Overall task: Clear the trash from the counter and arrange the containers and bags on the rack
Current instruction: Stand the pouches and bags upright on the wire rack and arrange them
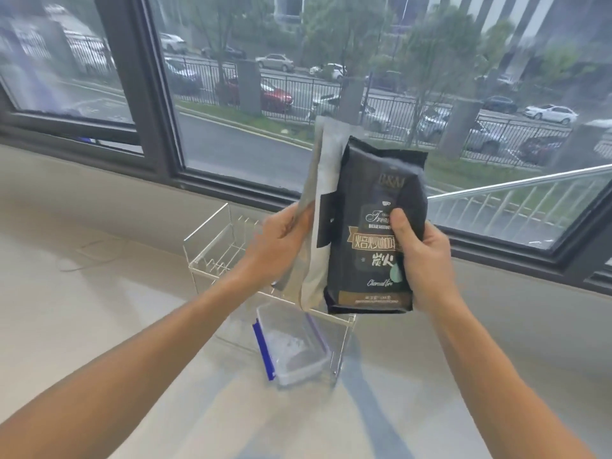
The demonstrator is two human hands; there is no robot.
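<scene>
Holding two bags at frame centre above the clear rack (212, 241): my left hand (281, 235) grips the silver bag (314, 207), right hand (420, 256) grips the black coffee bag (374, 226). I should lower each upright between dividers, one per slot. Lidded container (291, 342) sits below on the counter (99, 326).

Left grip (281, 236), right grip (420, 256) raised, clenched.

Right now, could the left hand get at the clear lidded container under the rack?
Probably not yet. The left hand holds the silver bag, so its grip is taken. The clear container sits low in the acrylic rack, beneath both bags, and nothing lies on its lid.
</scene>
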